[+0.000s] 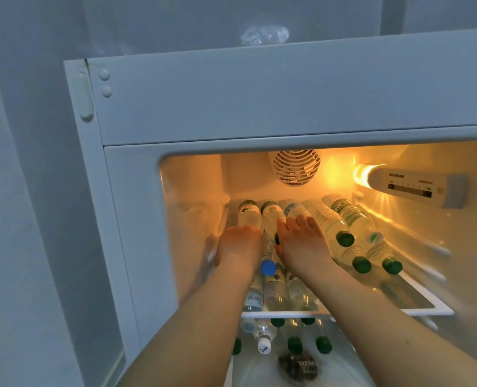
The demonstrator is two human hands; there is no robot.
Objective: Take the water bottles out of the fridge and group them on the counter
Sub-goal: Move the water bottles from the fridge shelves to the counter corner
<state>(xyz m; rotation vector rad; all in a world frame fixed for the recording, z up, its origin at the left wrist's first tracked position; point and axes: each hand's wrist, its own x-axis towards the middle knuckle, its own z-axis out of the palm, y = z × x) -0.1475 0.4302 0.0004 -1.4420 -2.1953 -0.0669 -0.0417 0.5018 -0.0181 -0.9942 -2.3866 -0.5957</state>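
Several clear water bottles lie on their sides on the lit top shelf of the open fridge, most with green caps. My left hand reaches in and curls over the neck end of the leftmost bottle. My right hand lies over the middle bottles, fingers bent around a blue-labelled one. A blue-capped bottle points at me between my wrists. Three green-capped bottles sit to the right, untouched.
More bottles lie on the shelf below, seen through the glass. A round fan vent sits on the back wall, a lamp and control panel on the right wall. The white fridge top panel hangs just above my hands.
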